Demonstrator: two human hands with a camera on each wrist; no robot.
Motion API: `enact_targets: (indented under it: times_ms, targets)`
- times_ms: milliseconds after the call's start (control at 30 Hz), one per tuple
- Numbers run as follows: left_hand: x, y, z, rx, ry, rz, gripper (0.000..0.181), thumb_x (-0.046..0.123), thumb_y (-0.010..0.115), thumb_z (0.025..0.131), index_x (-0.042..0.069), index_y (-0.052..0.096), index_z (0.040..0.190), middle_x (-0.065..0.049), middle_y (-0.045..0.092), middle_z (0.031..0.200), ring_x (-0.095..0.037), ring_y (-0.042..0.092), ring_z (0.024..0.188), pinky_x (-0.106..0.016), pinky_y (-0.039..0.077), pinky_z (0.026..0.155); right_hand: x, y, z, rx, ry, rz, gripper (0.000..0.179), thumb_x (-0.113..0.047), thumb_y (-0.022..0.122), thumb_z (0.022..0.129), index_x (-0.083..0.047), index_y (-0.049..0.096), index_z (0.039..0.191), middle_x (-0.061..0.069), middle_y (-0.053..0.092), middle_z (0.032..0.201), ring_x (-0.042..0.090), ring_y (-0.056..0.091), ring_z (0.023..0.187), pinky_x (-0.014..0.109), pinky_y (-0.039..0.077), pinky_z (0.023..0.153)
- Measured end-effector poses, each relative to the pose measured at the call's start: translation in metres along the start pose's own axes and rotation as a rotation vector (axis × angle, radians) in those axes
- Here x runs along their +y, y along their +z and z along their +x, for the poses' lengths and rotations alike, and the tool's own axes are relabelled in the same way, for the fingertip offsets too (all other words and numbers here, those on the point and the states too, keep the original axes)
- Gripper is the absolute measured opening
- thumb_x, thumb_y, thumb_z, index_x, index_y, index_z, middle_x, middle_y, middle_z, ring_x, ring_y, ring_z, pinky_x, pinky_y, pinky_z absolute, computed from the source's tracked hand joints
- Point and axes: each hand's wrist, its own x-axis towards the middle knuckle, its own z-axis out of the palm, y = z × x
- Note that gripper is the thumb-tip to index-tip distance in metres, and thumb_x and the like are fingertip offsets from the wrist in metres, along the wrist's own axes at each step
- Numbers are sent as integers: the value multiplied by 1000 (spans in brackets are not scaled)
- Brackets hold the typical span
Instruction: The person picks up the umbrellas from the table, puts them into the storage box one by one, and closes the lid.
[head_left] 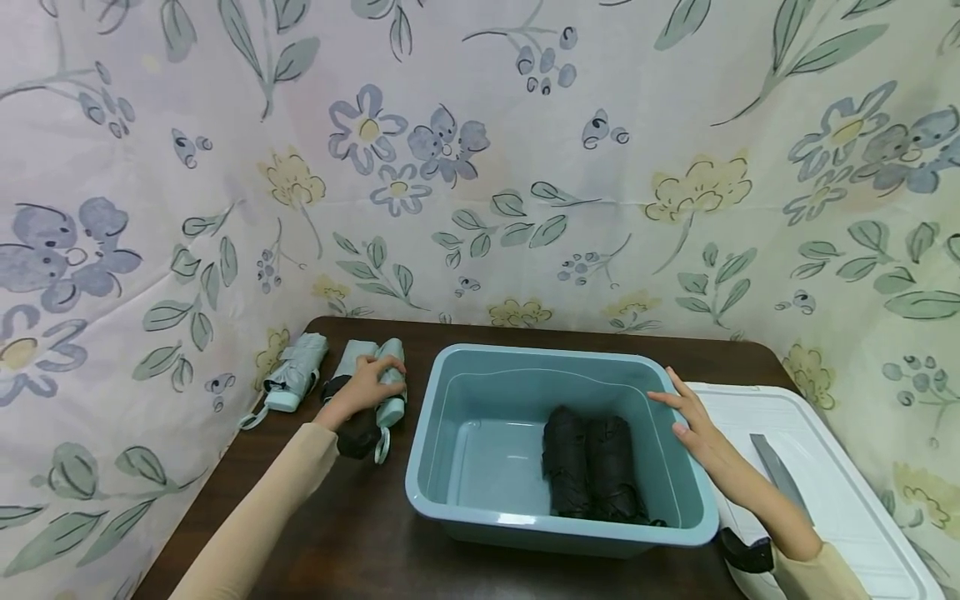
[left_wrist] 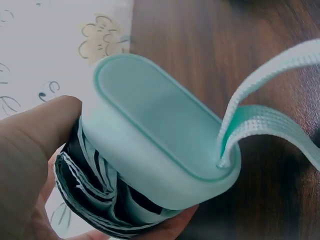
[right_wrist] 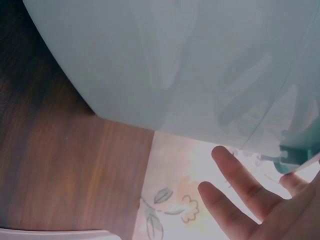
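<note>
My left hand grips a folded mint-green umbrella at the back left of the table. In the left wrist view, the umbrella's smooth handle end faces the camera, with a pale woven strap looping from it; the thumb and fingers wrap round the bunched fabric. A second pale green umbrella lies just left of it, partly hidden by the hand. My right hand rests at the right rim of a blue-green tub, fingers extended and spread. Inside the tub, two black folded umbrellas lie side by side.
Another pale green umbrella with a wrist strap lies at the table's left edge. To the tub's right is a white lid with a grey handle strip. A floral cloth hangs behind and left of the dark wooden table.
</note>
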Motion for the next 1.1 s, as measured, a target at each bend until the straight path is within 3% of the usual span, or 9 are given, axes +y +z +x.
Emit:
enact_targets:
  times_ms: [133,367,600,833,1100]
  targets:
    - [5,-3,-3,29,23,-30,26,24,62,88,11,58,111,-29,41,128,-43,23,123,-60,35,86,0,0,-1,1,2,3,43,-26,32,100,-11,36,139,2,-8,155,50,-3,135,79,17,81]
    - [13,-9,-7,57,23,-75,27,26,63,88,14,57,111,-34,27,133,-45,19,126,-64,33,88,0,-2,0,4,-4,10,43,-27,32,99,-13,36,139,1,-8,156,50,-3,136,80,16,81]
    - [22,-13,-12,71,46,-110,26,27,64,87,16,58,110,-31,25,133,-44,20,125,-63,33,88,1,-1,-1,-1,-1,5,43,-27,31,99,-13,36,140,4,-8,156,51,-2,135,80,17,80]
    - [33,-24,-19,37,37,-180,30,29,59,91,14,55,117,-27,21,139,-42,16,128,-63,31,89,2,-1,0,-2,-5,4,42,-23,32,99,-13,36,140,4,-8,156,49,-1,136,79,18,82]
    - [57,-43,-30,-61,57,-380,43,17,54,94,5,41,133,-21,17,150,-42,15,136,-51,42,82,2,-1,0,-5,-6,4,42,-24,32,99,-14,35,140,0,-9,155,50,-1,135,79,19,81]
